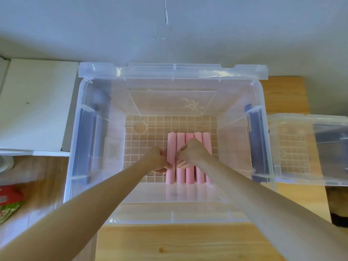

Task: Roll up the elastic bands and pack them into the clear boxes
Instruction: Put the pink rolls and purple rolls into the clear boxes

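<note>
Wooden table (188,242): both hands' grips, left hand (157,157), right hand (192,152), pinch pink rolls (189,174) inside clear box (169,213).

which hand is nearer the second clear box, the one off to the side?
Right. The right hand rests on the pink rolls inside the big box, on the side toward the second box; the left hand is at the rolls' far edge.

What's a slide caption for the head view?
Both hands, left hand and right hand, set pink rolls side by side in the clear box.
</note>
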{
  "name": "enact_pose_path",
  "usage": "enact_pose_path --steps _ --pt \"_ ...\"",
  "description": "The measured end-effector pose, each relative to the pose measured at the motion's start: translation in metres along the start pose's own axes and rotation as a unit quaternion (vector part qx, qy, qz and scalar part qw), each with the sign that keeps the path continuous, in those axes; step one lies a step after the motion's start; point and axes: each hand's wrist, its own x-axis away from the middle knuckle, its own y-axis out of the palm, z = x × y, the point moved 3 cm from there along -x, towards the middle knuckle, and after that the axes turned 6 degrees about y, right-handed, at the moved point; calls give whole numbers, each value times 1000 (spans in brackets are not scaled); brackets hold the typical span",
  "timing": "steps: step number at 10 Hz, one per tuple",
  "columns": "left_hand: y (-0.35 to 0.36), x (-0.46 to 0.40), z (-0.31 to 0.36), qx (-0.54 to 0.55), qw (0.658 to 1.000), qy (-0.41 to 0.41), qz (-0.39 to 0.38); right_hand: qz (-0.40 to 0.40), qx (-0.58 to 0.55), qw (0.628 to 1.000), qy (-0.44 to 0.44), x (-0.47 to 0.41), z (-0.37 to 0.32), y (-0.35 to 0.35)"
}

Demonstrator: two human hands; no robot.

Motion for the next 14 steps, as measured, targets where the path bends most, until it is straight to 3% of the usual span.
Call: enact_pose_path --steps 4,6,7,8,10,11,12,13,14 --pt "-13 18 6 -116 992 35 17 -53 -2 998 -36 44 -15 -17" --pt "-51 87 44 -180 975 127 21 -79 -24 988 -132 115 -41 -60" --pt "-84 130 71 -147 972 181 39 -73 -16 984 -161 148 -62 -84" --pt "-124 164 97 -74 969 227 64 -45 -14 977 -207 175 -82 -111" --pt "-197 183 126 -11 909 354 218 102 -101 948 -284 181 -119 -169" --pt "-220 158 124 -11 905 322 279 195 -110 934 -278 157 -125 -192" --pt "-230 128 115 -39 940 234 245 225 -67 944 -231 126 -123 -204" --pt "-231 107 108 -15 964 166 207 212 -53 964 -150 97 -113 -212" --pt "-217 112 114 -39 969 107 217 181 -86 976 -80 74 -104 -219"
